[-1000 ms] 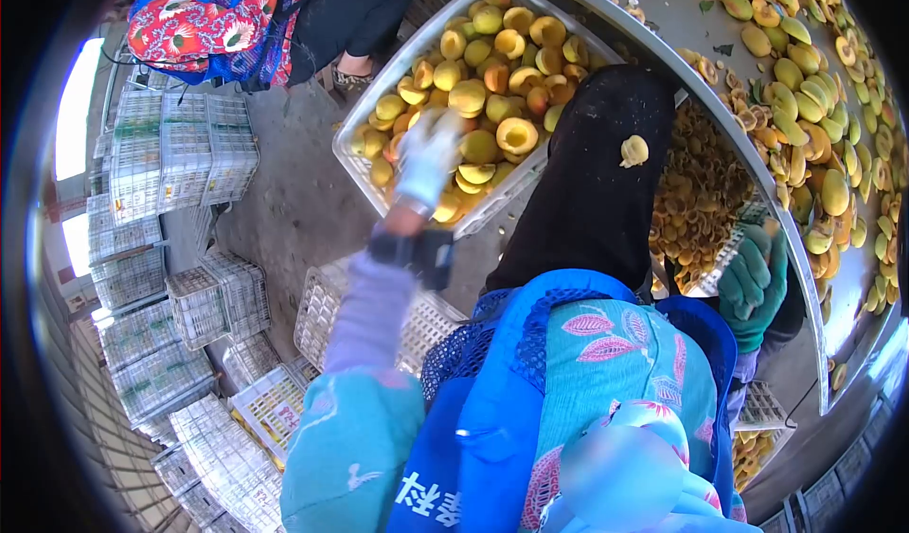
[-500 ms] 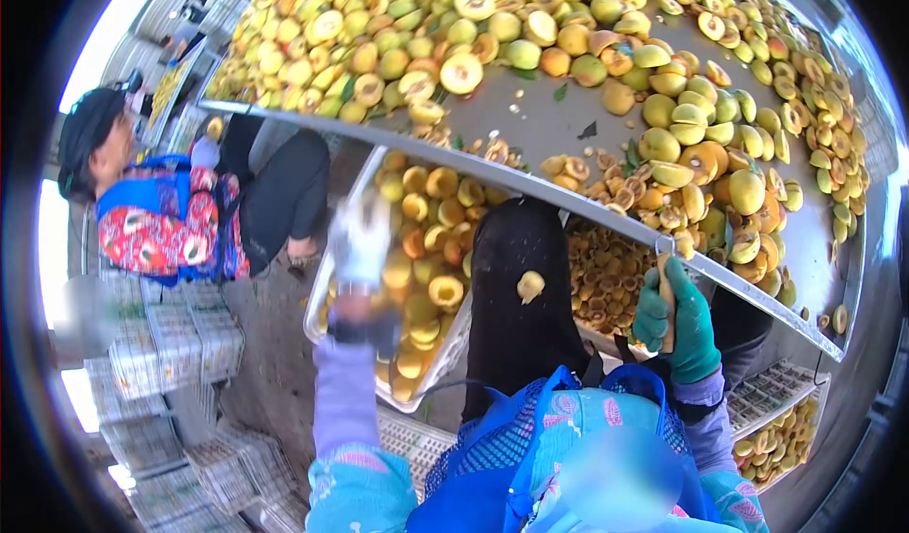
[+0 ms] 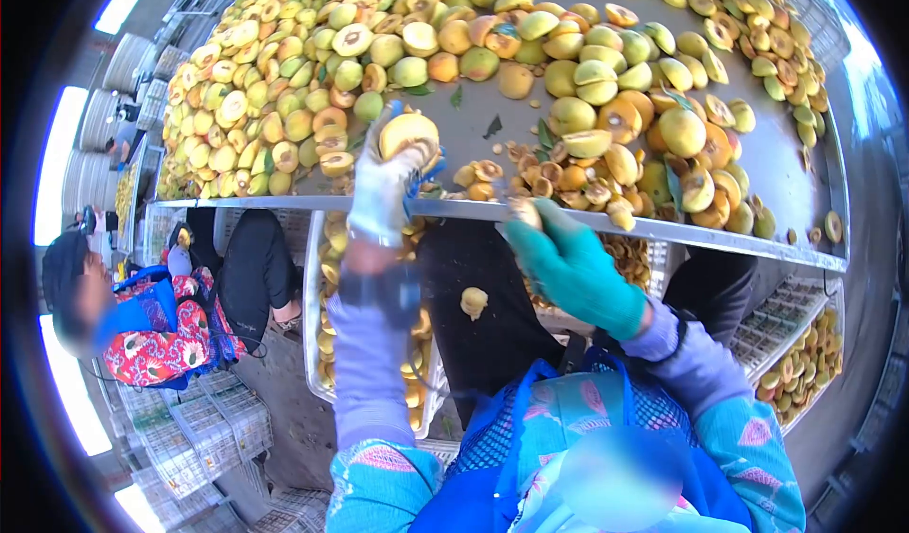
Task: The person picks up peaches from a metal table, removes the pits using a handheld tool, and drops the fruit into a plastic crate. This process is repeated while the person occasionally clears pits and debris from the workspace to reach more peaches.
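Note:
My left hand (image 3: 383,187), in a white and blue glove, is closed around a yellow peach half (image 3: 409,133) with its cut face showing. It is raised over the front edge of the metal table (image 3: 530,145). My right hand (image 3: 578,263), in a green glove, is closed on a wooden-handled tool; only a pale end of the handle (image 3: 524,214) shows beside the table edge, and its tip is hidden. Cut pieces and pit scraps (image 3: 478,175) lie on the table between the hands. Many peach halves (image 3: 597,83) are heaped farther back.
Under the table edge stand a white crate (image 3: 317,344) of peach halves and another container of brownish scraps (image 3: 630,257). A crate (image 3: 800,344) of halves is at right. One scrap (image 3: 473,302) lies on my dark trouser leg. A co-worker (image 3: 170,315) sits at left near stacked crates (image 3: 194,429).
My left hand has risen from over the crate to the table edge and now holds a peach half. My right hand has come left and inward with the tool. The view has turned.

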The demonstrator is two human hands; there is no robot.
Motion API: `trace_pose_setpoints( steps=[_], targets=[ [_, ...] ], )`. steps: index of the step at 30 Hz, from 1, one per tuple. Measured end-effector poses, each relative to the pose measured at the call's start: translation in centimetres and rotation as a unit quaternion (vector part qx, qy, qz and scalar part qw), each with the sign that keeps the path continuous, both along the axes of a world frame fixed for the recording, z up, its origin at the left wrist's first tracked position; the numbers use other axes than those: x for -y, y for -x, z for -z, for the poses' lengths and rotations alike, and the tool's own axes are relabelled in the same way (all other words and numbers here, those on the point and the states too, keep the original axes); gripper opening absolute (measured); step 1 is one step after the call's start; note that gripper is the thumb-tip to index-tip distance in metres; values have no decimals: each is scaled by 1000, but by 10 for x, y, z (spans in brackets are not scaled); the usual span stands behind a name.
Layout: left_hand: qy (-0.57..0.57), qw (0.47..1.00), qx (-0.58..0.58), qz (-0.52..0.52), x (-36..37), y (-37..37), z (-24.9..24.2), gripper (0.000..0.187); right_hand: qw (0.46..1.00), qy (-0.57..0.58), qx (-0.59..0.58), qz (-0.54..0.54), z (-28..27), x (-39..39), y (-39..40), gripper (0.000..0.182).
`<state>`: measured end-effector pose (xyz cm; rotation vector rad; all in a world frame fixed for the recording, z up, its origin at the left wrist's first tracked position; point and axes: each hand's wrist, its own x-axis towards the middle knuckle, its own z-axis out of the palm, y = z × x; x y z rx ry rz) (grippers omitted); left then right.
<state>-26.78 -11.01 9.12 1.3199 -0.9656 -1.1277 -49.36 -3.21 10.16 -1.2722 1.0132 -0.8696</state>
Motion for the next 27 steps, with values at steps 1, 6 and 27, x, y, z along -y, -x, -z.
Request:
trace_pose_setpoints(
  steps=[1,6,27],
  targets=[
    [-6,993,-117,13,-14,14,1,42,999,22,-34,-11,-6,2,-5,27],
    [-6,949,-310,52,-52,71,11,34,986,110,-121,40,4,-4,-5,28],
    [123,991,-59,17,-62,123,21,32,997,31,-43,62,28,-19,10,33]
  ],
)
